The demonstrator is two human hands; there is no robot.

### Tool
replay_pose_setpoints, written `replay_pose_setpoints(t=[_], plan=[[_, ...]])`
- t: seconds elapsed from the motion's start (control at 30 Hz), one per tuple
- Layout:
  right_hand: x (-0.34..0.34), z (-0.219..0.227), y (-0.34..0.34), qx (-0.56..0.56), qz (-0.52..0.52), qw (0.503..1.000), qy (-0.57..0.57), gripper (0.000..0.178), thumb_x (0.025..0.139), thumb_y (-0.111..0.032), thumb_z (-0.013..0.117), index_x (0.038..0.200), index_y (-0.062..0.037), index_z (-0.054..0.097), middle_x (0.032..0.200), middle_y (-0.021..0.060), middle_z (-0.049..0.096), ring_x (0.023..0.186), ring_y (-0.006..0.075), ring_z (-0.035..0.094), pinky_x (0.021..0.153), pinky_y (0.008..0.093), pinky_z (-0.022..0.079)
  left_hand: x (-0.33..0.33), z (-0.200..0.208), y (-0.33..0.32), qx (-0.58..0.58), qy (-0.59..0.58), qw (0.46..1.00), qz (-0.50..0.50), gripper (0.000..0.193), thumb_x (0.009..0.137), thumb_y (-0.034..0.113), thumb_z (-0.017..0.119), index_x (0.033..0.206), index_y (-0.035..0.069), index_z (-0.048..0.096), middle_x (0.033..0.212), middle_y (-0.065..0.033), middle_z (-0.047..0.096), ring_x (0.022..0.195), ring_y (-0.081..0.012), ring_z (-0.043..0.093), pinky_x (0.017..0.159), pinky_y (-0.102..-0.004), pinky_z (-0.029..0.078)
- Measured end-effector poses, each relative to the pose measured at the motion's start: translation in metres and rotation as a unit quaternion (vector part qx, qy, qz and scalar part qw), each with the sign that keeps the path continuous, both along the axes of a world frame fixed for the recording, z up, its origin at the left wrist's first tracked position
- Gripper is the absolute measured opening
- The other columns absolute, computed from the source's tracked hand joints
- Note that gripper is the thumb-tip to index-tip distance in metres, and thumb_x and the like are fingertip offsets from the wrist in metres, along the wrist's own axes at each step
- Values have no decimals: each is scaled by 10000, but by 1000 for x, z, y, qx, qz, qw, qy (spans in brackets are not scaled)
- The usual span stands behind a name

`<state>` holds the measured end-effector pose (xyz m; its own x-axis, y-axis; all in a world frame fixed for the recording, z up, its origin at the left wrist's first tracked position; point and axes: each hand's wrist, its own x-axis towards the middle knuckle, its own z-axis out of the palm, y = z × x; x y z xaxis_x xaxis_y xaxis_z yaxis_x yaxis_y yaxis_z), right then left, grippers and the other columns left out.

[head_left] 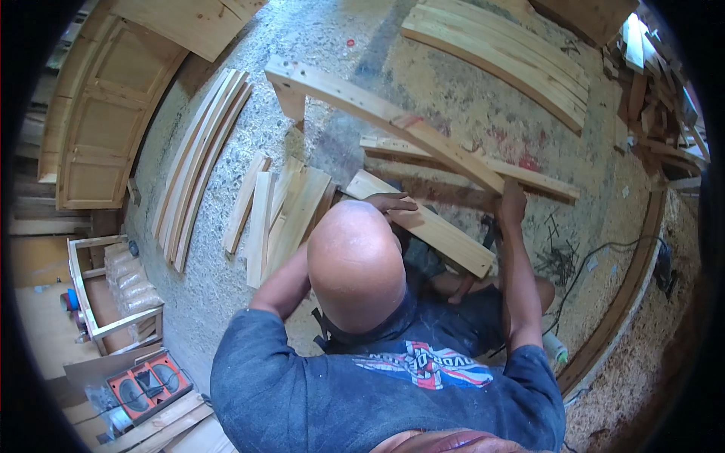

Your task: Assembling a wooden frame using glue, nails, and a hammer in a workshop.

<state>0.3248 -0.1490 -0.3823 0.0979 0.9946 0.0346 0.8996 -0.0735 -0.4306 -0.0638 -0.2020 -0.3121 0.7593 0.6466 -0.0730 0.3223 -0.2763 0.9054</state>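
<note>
Head view looked straight down on the person, whose blue-shirted shoulders filled the lower edge. Just beyond, the left hand (389,202) lay on the near end of a short flat plank (423,224), fingers spread and resting rather than gripping; the plank ran slantwise across the lap area. The right hand (512,205) reached up with the arm extended and closed around the lower end of a long curved wooden rail (377,113), which arched away to the upper left, where a short block hung under its far end. Under that rail a straight lath (483,164) lay on the sawdust-covered floor (468,83). Left of the plank sat a loose heap of short boards (283,211), and farther left a bundle of curved strips (198,162). A scatter of dark nails (559,260) and a black cable lay to the right. Farthest off, a stack of curved slats (502,57) rested near the top, and a panelled door (102,113) lay at the far left.
</note>
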Motion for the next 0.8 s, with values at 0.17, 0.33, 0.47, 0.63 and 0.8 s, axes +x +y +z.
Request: replay_pose_setpoints(t=[0.17,0.33,0.47,0.63,0.8], plan=[[30,-33,21,-40,-58,997,24,277,988,-111,456,1220,-84,606,1264,244,633,1233,456,566,971,530,474,42,-28,25,204,307,905,-213,1106,763,611,764,1618,110,272,1651,-269,255,1528,-484,228,1215,-625,252],[-3,17,20,-77,-63,994,35,297,1006,-192,449,1166,-15,626,1198,218,682,1161,422,634,929,569,494,64,-25,15,267,233,916,-186,1137,774,548,787,1604,9,227,1640,-321,223,1525,-482,242,1206,-658,233],[6,11,21,8,33,999,-26,235,957,-151,505,1119,-33,628,1137,240,667,1091,447,639,899,569,498,102,-40,22,335,172,896,-237,1084,770,514,776,1588,14,272,1642,-286,263,1530,-449,257,1196,-670,244],[14,-2,13,-16,50,998,-30,213,913,-88,528,1097,-12,606,1149,281,624,1063,487,608,893,567,491,105,-35,43,343,56,916,-202,722,818,182,760,1476,75,482,1435,-186,567,1314,-389,560,1097,-519,455],[28,-14,7,26,34,999,-7,302,944,-229,517,1200,-90,598,1235,178,628,1219,374,571,942,584,413,148,97,89,138,-25,990,14,425,891,94,760,1285,39,610,1122,-153,735,1009,-241,728,875,-354,578]])
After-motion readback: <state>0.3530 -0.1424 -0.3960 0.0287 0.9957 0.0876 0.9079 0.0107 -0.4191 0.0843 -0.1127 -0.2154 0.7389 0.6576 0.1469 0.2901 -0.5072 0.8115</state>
